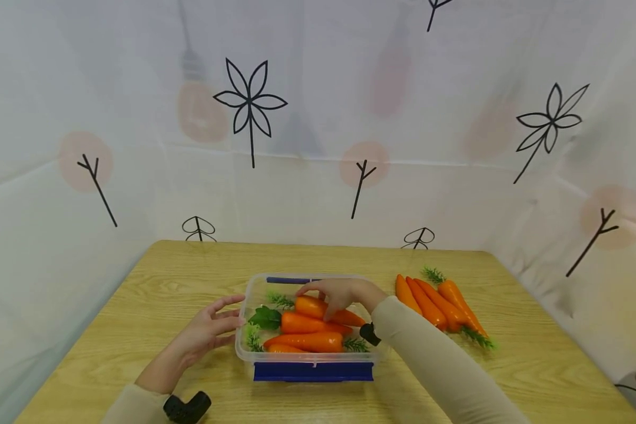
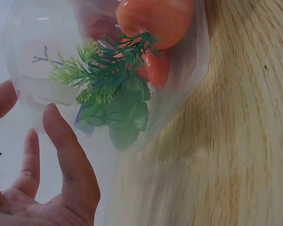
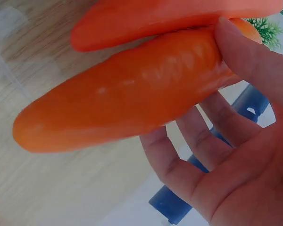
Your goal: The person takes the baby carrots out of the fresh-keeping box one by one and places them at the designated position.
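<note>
A clear plastic container point(image 1: 344, 357) with blue latches stands on the table and holds several orange toy carrots point(image 1: 318, 341) with green tops. My right hand point(image 1: 341, 293) reaches into it from the right and grips the rearmost carrot point(image 3: 122, 99). In the right wrist view, the thumb lies over this carrot's thick end and the fingers are on its other side. A redder carrot point(image 3: 170, 21) lies alongside it. My left hand point(image 1: 204, 331) is at the container's left wall, fingers spread and slightly bent, fingertips at the plastic. Leafy greens point(image 2: 113, 106) show through that wall.
Several more toy carrots point(image 1: 450, 306) lie in a bunch on the wooden table point(image 1: 191, 277), right of the container. A white patterned cloth point(image 1: 307, 194) hangs behind the table and along its sides.
</note>
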`<act>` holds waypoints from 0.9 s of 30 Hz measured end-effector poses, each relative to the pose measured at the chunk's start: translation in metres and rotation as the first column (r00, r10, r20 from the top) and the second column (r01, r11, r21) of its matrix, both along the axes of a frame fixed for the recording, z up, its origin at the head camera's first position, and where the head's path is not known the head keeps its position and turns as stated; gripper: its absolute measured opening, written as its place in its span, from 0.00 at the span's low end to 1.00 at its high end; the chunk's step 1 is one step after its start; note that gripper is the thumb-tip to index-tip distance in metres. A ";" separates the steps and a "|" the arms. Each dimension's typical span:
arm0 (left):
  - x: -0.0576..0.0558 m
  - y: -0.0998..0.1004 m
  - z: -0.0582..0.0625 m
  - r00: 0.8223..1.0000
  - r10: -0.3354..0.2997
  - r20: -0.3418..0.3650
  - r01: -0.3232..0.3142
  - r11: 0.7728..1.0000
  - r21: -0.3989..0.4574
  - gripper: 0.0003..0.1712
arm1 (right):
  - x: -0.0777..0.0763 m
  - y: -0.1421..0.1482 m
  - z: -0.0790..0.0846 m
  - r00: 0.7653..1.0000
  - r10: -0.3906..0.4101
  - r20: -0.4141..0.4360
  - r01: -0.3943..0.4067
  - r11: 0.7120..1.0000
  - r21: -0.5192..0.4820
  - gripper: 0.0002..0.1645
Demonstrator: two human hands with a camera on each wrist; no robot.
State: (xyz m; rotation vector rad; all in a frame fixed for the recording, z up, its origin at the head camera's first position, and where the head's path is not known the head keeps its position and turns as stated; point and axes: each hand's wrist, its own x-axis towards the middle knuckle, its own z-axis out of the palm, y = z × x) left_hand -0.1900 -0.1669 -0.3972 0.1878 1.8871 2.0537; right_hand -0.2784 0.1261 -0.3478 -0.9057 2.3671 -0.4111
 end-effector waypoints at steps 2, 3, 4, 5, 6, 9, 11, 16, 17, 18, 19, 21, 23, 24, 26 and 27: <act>0.000 0.000 0.000 1.000 0.000 0.000 0.000 1.000 0.000 0.38 | 0.000 0.001 0.002 1.000 0.001 -0.017 -0.001 1.000 0.002 0.42; 0.000 0.000 0.000 1.000 -0.001 0.001 0.001 1.000 0.000 0.38 | 0.000 0.002 0.003 1.000 0.001 -0.021 -0.001 1.000 -0.002 0.42; 0.000 0.000 0.000 1.000 0.000 0.001 0.000 1.000 0.001 0.38 | 0.000 0.003 0.005 1.000 0.000 -0.022 0.000 1.000 -0.008 0.41; 0.000 0.001 0.000 1.000 0.001 0.002 -0.001 1.000 0.000 0.38 | 0.001 0.003 0.007 1.000 -0.004 -0.019 0.004 1.000 -0.017 0.41; 0.000 0.001 0.001 1.000 0.002 0.003 -0.002 1.000 0.000 0.38 | 0.001 0.003 0.009 1.000 -0.003 -0.022 0.002 1.000 -0.027 0.41; 0.001 0.001 0.001 1.000 0.010 0.006 -0.010 1.000 -0.001 0.38 | 0.002 0.004 0.015 1.000 0.006 -0.027 -0.008 0.998 -0.067 0.42; 0.001 0.001 0.001 1.000 0.013 0.010 -0.013 1.000 0.000 0.38 | 0.003 0.004 0.019 0.999 0.019 -0.037 -0.023 0.995 -0.093 0.43; 0.000 0.000 0.000 1.000 0.013 0.017 -0.012 1.000 -0.003 0.38 | 0.006 0.005 0.028 0.999 0.021 -0.044 -0.028 0.985 -0.169 0.43; 0.000 -0.001 0.000 1.000 0.015 0.019 -0.015 1.000 -0.005 0.38 | 0.007 0.006 0.030 0.999 0.013 -0.046 -0.022 0.982 -0.186 0.43; 0.000 -0.001 0.000 1.000 0.017 0.020 -0.017 1.000 -0.008 0.38 | 0.008 0.006 0.032 0.999 0.003 -0.045 -0.012 0.979 -0.205 0.43; -0.001 0.000 -0.001 1.000 0.020 0.020 -0.020 1.000 -0.010 0.38 | 0.010 0.007 0.034 0.999 -0.006 -0.044 -0.004 0.974 -0.226 0.43; -0.001 0.000 -0.001 1.000 0.024 0.020 -0.023 1.000 -0.014 0.38 | 0.013 0.008 0.038 0.999 -0.024 -0.036 0.013 0.962 -0.272 0.44; -0.001 0.000 -0.001 1.000 0.019 0.015 -0.019 1.000 -0.015 0.38 | 0.015 0.011 0.041 0.999 -0.035 -0.041 0.020 0.947 -0.320 0.44; -0.001 0.000 -0.002 1.000 0.017 0.013 -0.017 1.000 -0.014 0.38 | 0.016 0.012 0.042 0.998 -0.037 -0.045 0.019 0.939 -0.344 0.44; -0.001 0.000 -0.002 1.000 0.016 0.012 -0.016 1.000 -0.014 0.38 | 0.019 0.015 0.045 0.997 -0.041 -0.061 0.014 0.921 -0.389 0.45; -0.001 0.000 -0.002 1.000 0.014 0.011 -0.014 1.000 -0.014 0.38 | 0.020 0.016 0.046 0.997 -0.042 -0.072 0.009 0.911 -0.412 0.45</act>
